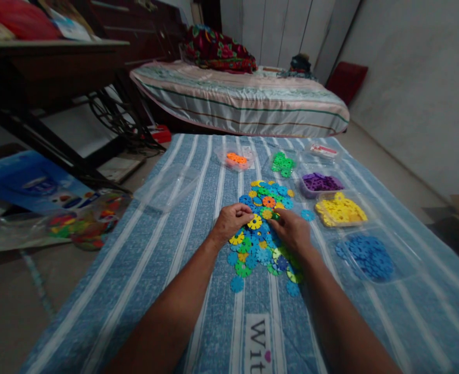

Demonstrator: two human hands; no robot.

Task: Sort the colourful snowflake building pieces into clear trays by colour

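A mixed pile of notched plastic discs (262,254), mostly blue with green, yellow and orange ones, lies in the middle of the cloth. My left hand (231,223) reaches in from the left, its thumb and fingers pinched at the edge of a yellow notched disc (254,222). Opposite it, my right hand (294,228) has its fingers closed around a green notched disc (275,213), which they partly cover. An orange disc (269,202) lies just beyond, between the two hands.
Clear plastic tubs stand along the back and right: orange discs (236,160), green discs (283,164), purple discs (321,183), yellow discs (341,210) and blue discs (367,257). A clear lid or tray (169,187) sits at left. Beyond the striped cloth (151,280) is a bed (245,98).
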